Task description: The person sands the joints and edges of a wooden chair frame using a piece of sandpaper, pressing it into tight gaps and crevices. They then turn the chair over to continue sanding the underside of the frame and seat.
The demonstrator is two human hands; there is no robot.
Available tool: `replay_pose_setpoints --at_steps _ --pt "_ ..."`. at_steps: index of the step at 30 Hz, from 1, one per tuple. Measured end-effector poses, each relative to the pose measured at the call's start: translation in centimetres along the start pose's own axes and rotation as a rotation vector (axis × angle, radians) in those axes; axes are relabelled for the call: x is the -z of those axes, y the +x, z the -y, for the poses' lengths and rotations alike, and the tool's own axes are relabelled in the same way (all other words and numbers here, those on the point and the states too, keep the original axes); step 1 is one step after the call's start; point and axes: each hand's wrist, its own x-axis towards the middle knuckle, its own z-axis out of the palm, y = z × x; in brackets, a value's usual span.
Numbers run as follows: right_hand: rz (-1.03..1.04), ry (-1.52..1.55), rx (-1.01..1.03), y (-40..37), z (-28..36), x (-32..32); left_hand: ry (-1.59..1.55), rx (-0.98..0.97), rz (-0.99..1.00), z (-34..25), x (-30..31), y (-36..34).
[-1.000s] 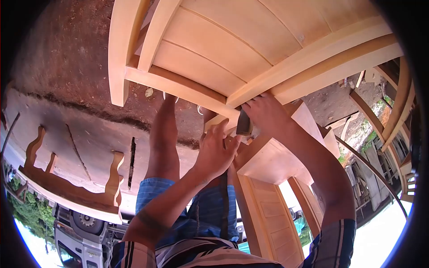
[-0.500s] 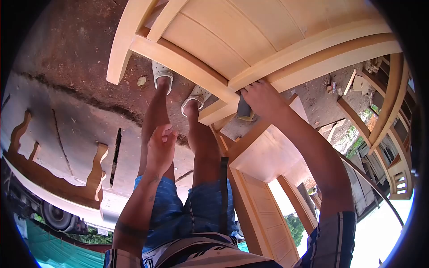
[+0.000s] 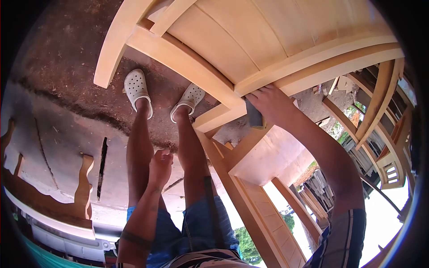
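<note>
My right hand (image 3: 271, 105) grips a dark grey sanding pad (image 3: 255, 114) with a yellowish lower edge. It presses at the joint of a pale wooden frame (image 3: 187, 64), where the rail meets the long side beam (image 3: 321, 56). A grooved wooden panel (image 3: 268, 31) fills the space inside the frame. Hanging in front of my legs, my left hand (image 3: 161, 167) is closed with its fingers curled, and nothing shows in it.
My feet in light clogs (image 3: 137, 87) stand on a dirt and concrete floor (image 3: 58, 120). A carved wooden piece (image 3: 82, 192) lies at the left. Below the frame stands another wooden furniture part (image 3: 268, 214). Curved wooden chair pieces (image 3: 380, 102) are at the right.
My right hand and the pad have shifted slightly right and down in view along with the frame. My left hand has dropped a little and curled tighter. The view has tilted, showing more of the clogs.
</note>
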Motion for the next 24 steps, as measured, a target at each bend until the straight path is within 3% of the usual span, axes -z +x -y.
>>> replay_pose_setpoints --at_steps 4,5,8,12,15,18,21,24 --pt "0.040 0.010 0.074 -0.4 0.3 1.1 -0.161 -0.024 -0.021 -0.5 0.2 -0.1" --pt "-0.184 -0.013 0.140 -1.0 0.4 1.2 -0.174 -0.022 -0.028 -0.2 0.0 -0.2" --pt "-0.110 -0.048 0.084 -0.6 0.5 0.8 -0.175 0.034 0.019 0.1 -0.2 0.2" --pt "0.176 0.082 -0.041 0.1 0.8 1.3 -0.282 0.035 0.040 0.4 -0.4 -0.3" --pt "-0.166 0.106 0.126 -1.3 0.2 1.0 -0.325 0.083 0.035 0.5 -0.7 -0.1" --pt "0.306 -0.027 -0.127 1.0 0.8 1.4 -0.331 0.074 0.062 0.2 -1.2 0.4" --pt "-0.010 0.045 0.014 0.0 0.5 0.9 -0.317 0.065 0.049 -0.4 -0.7 0.1" --pt "-0.095 0.082 0.100 -0.4 0.0 1.5 -0.345 0.105 0.045 -0.1 -1.0 0.2"
